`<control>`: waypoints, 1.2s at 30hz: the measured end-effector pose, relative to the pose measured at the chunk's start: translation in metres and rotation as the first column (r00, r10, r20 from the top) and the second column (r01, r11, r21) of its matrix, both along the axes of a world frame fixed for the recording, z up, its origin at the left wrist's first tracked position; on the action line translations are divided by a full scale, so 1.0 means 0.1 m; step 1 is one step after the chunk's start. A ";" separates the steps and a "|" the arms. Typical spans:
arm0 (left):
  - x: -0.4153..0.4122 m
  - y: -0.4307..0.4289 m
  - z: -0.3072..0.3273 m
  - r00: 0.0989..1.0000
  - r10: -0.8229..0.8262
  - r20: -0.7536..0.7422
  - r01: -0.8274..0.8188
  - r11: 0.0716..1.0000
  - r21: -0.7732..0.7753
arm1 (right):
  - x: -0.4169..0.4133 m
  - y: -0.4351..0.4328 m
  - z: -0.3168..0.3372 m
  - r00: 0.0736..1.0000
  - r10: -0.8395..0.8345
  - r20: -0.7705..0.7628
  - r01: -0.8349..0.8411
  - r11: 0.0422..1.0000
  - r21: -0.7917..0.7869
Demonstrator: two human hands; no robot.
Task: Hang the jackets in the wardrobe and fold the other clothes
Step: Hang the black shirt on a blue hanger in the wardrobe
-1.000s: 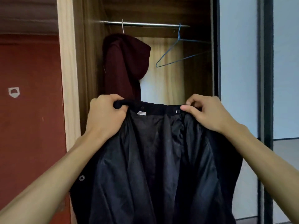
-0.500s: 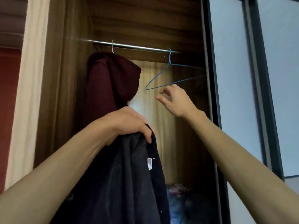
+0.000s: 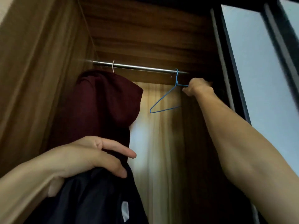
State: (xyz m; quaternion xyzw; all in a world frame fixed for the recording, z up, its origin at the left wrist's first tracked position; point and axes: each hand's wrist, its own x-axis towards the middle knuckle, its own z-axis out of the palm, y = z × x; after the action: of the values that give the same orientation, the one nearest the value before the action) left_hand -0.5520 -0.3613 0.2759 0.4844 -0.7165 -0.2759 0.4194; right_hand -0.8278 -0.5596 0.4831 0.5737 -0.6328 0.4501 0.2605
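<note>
My left hand (image 3: 84,160) grips the bunched collar of a black jacket (image 3: 97,199), which hangs down at the bottom left with a white label showing. My right hand (image 3: 196,88) reaches up inside the wardrobe and is closed on the right shoulder of a blue wire hanger (image 3: 166,101). The hanger's hook sits on the metal rail (image 3: 142,67). A maroon hooded jacket (image 3: 105,107) hangs from a white hanger hook (image 3: 113,66) at the rail's left end.
The wardrobe's wooden left wall (image 3: 40,78) and top panel (image 3: 145,29) frame the opening. A pale curtain-like back (image 3: 161,143) lies behind the hangers. A dark-framed sliding door (image 3: 258,70) stands at the right.
My right hand has risen from below the blue hanger and closed on its shoulder. The left hand keeps holding the black jacket. The view has tilted upward.
</note>
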 end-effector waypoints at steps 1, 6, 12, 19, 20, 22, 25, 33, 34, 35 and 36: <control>0.00 -0.02 0.00 1.000 0.013 -0.001 -0.013 1.000 -0.010 | -0.01 -0.04 0.01 0.999 0.043 0.021 -0.044 0.998 0.045; -0.02 -0.09 -0.06 0.993 0.119 -0.009 -0.119 0.992 -0.040 | 0.11 -0.34 0.00 0.952 0.243 0.184 -0.245 0.969 -0.014; -0.03 -0.06 -0.03 0.985 0.154 -0.074 -0.159 0.985 -0.066 | 0.23 -0.50 0.03 0.805 0.479 0.350 -0.379 0.869 -0.317; 0.03 0.14 -0.06 0.990 0.126 -0.067 -0.130 0.989 -0.075 | 0.44 -0.21 -0.03 0.619 0.639 0.457 -0.473 0.768 -0.432; 0.04 0.19 -0.09 0.989 0.128 -0.069 -0.134 0.988 -0.079 | 0.50 -0.16 -0.13 0.590 0.661 0.463 -0.516 0.750 -0.414; 0.06 0.24 -0.15 0.981 0.190 -0.047 -0.195 0.970 -0.145 | 0.62 -0.02 -0.38 0.469 0.739 0.484 -0.628 0.664 -0.405; 0.05 0.27 -0.31 0.898 0.430 0.091 -0.357 0.836 -0.417 | 0.77 0.40 -0.93 0.274 0.832 0.483 -0.725 0.508 -0.464; 0.15 0.43 -0.75 0.825 0.548 0.139 -0.373 0.713 -0.594 | 0.93 1.22 -2.07 0.262 0.676 0.688 -0.904 0.422 -0.070; 0.16 0.47 -0.80 0.819 0.555 0.147 -0.380 0.716 -0.585 | 0.96 1.31 -2.17 0.296 0.673 0.677 -0.887 0.457 -0.067; 0.17 0.51 -0.85 0.816 0.558 0.149 -0.386 0.720 -0.577 | 0.98 1.40 -2.29 0.310 0.670 0.675 -0.871 0.485 -0.081; 0.18 0.55 -0.90 0.820 0.553 0.147 -0.389 0.728 -0.564 | 0.97 1.48 -2.40 0.313 0.670 0.673 -0.858 0.504 -0.102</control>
State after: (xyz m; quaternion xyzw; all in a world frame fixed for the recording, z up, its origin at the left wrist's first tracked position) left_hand -0.5338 -0.3060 0.1857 0.5598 -0.6701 0.1191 0.4726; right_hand -0.7310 -0.4113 0.2428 0.6444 -0.3813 0.5904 -0.3013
